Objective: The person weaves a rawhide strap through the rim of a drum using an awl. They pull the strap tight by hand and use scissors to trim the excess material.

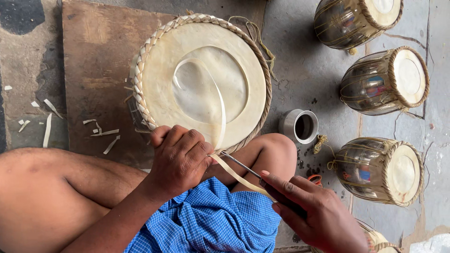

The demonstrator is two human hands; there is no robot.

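Note:
A round drum (243, 75) with a pale hide head and a braided rim lies in front of me, propped against my knee. A long thin strip of hide (220, 112) curls up from the inner circle of the head and runs down towards my lap. My left hand (180, 157) presses on the drum's near rim and pinches that strip. My right hand (314, 215) grips a slim metal knife (241, 165) whose tip meets the strip beside my left thumb.
Three shiny metal drums (370, 82) lie on their sides on the stone floor at right. A small steel cup (300, 125) stands near my knee. Hide trimmings (105, 133) litter a wooden board (93, 56) at left. Blue checked cloth (211, 220) covers my lap.

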